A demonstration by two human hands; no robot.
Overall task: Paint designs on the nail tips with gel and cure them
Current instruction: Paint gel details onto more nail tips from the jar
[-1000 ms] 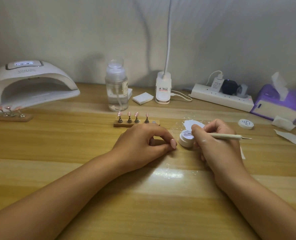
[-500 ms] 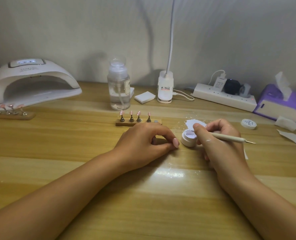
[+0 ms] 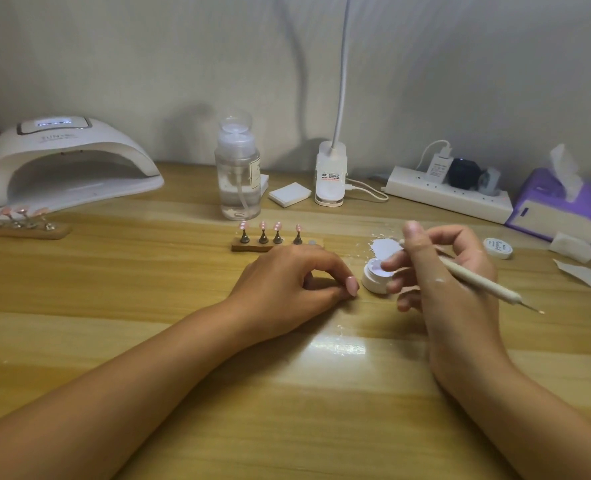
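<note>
Wooden table (image 3: pixel 120 289) carries all items.

Curing lamp (image 3: pixel 69 161): far left, against the wall, display lit.

Tissue box (image 3: pixel 560 209), purple: far right. Power strip (image 3: pixel 449 199) just left of it, plugs inserted.

Pump bottle (image 3: pixel 237 174), clear: centre back. Clip lamp base (image 3: pixel 330 174) to its right, with a white pad (image 3: pixel 289 194) lying between them.

Left hand (image 3: pixel 287 282): resting on the table at centre, fingers curled, index tip brought down to the thumb. Cannot tell whether anything is pinched beneath.

Right hand (image 3: pixel 453 289): raised beside the left, gripping the dotting pen (image 3: pixel 477 280) between thumb and index. The pen's fine metal tip points right and down, away from the pot. The other fingertips (image 3: pixel 389 263) hang loosely bent over the pot's open top; contact cannot be judged.

Wooden stand (image 3: pixel 252 247): just behind the left knuckles, four pink nail tips (image 3: pixel 269 226) upright on pegs. Second stand (image 3: pixel 20 223) with pink tips lies in front of the curing lamp.

Gel pot (image 3: pixel 373 278), white, open: between the two hands, near the left thumb. Its lid (image 3: pixel 498 247) sits apart, to the right.
</note>
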